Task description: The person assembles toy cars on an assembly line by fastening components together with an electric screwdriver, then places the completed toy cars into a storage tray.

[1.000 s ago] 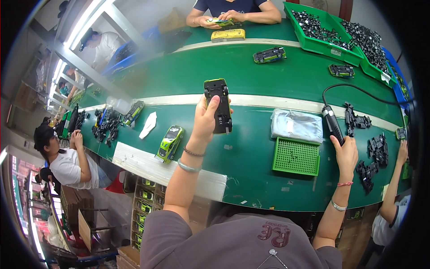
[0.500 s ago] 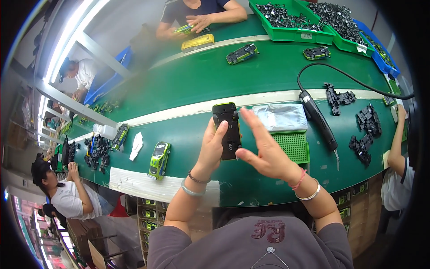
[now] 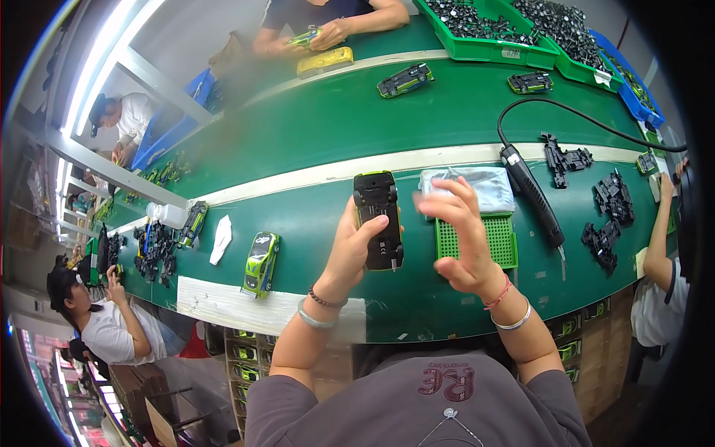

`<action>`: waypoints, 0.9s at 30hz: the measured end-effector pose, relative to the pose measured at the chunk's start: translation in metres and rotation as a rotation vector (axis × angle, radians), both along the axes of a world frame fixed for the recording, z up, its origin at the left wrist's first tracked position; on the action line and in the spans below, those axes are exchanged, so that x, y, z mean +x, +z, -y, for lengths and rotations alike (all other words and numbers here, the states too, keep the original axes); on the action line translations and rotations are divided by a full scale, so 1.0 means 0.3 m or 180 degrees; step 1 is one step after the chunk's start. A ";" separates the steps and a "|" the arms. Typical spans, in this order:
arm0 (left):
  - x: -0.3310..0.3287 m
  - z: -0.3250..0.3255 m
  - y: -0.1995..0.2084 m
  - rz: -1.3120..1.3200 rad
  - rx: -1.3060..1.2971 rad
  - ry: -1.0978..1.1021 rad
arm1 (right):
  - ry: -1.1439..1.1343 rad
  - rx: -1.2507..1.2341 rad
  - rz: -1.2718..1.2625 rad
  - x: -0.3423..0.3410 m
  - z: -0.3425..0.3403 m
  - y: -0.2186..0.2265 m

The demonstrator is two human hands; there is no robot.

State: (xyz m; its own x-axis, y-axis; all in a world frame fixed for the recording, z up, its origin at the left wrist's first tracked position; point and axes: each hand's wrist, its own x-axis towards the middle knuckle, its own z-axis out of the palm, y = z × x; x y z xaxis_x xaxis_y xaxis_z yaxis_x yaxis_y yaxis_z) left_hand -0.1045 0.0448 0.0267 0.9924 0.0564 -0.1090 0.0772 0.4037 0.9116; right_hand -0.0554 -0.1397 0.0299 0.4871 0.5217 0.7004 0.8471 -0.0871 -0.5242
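Note:
My left hand [image 3: 356, 242] grips a toy car [image 3: 378, 216], its black underside turned up and a strip of yellow-green body showing at the edges. The thumb presses on the black base. To the right of the car, my right hand [image 3: 465, 238] is raised with its fingers apart and nothing in them. Beneath that hand lies a green perforated basket [image 3: 495, 242], with a pale silvery packet [image 3: 491, 190] just behind it. Another yellow-green toy car [image 3: 261, 262] rests on its wheels left of my left hand.
A black electric screwdriver [image 3: 533, 195] lies at right, its cable looping behind. Beyond it are black chassis parts [image 3: 614, 197]. Upturned cars [image 3: 405, 80] lie on the green belt [image 3: 335, 130]. Green bins [image 3: 491, 51] of small parts stand far right. Co-workers sit across and at both sides.
My right hand has moved right, away from the car, and its fingers have curled a little. The left hand keeps the car in nearly the same place.

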 end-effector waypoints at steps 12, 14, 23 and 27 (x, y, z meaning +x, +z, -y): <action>-0.012 -0.013 0.000 -0.0003 -0.0014 -0.0092 | 0.0207 -0.0281 -0.0055 0.004 0.030 0.010; -0.006 -0.017 -0.007 0.0040 0.0042 -0.0091 | -0.0004 -0.0251 0.0025 -0.012 0.012 0.031; -0.001 -0.009 -0.021 0.0165 0.0151 0.0004 | -0.0544 -0.0333 0.0289 -0.022 -0.019 0.030; -0.005 -0.031 -0.011 0.0022 0.0091 -0.0200 | 0.0054 0.0331 -0.0475 0.007 0.025 0.031</action>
State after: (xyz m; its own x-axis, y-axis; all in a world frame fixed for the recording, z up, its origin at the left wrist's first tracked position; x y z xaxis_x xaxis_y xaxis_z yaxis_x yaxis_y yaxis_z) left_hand -0.1059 0.0540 0.0234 0.9948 -0.0030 -0.1015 0.0953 0.3718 0.9234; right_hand -0.0534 -0.1471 0.0391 0.5813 0.4591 0.6717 0.7602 -0.0122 -0.6496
